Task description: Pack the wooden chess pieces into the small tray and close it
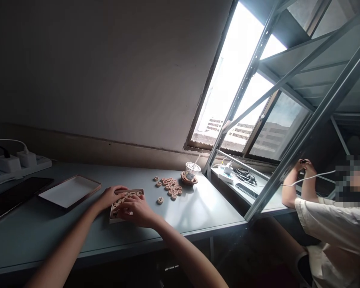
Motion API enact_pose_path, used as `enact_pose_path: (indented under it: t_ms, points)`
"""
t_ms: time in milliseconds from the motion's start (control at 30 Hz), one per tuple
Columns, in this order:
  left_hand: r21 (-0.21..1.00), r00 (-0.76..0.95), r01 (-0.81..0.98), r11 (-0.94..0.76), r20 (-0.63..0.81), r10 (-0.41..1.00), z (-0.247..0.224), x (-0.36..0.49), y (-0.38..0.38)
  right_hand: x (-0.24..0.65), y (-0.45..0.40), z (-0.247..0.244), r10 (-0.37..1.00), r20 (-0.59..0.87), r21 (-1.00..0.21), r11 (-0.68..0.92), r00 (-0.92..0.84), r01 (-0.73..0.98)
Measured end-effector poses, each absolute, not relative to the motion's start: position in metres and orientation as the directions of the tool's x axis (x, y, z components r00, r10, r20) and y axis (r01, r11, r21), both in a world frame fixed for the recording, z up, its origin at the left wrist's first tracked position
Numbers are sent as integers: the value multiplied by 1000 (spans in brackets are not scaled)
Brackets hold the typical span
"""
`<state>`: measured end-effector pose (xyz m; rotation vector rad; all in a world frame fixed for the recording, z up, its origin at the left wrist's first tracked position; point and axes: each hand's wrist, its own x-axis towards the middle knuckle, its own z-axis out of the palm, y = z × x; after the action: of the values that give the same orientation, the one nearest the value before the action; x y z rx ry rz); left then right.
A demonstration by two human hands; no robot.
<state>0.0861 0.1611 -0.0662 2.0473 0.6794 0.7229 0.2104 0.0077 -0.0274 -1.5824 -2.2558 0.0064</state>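
A small pale box (111, 220) on the desk holds several round wooden xiangqi pieces (139, 193) with dark characters on top. My left hand (111, 197) grips the box at its left side, fingers lying over the edge. From the right, my right hand (140, 210) reaches over the box. Its fingers are bent down and closed on a piece among the others, which they mostly hide. Beyond the box lies a cluster of loose xiangqi pieces (171, 186), and a single piece (160, 200) sits apart, nearer to me.
An open box lid (70, 192) and a dark tablet or phone (18, 198) lie left, near a power strip (42, 163) with chargers. A lidded cup (193, 168) stands by a brown basket (189, 179). Metal shelving (283, 160) rises right; another person (333, 224) sits beyond.
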Motion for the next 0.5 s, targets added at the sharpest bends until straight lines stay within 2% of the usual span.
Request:
enact_pose_path:
  t_ms: [333, 400, 500]
  points:
    - [832, 679, 227, -507, 238, 695, -66, 85, 160, 206, -1, -31, 874, 404, -157, 358, -270, 921]
    - [832, 680, 224, -508, 240, 693, -65, 85, 159, 216, -8, -30, 884, 429, -149, 273, -186, 951]
    - [829, 679, 248, -502, 221, 700, -63, 85, 158, 245, -26, -33, 879, 474, -141, 10, 59, 990]
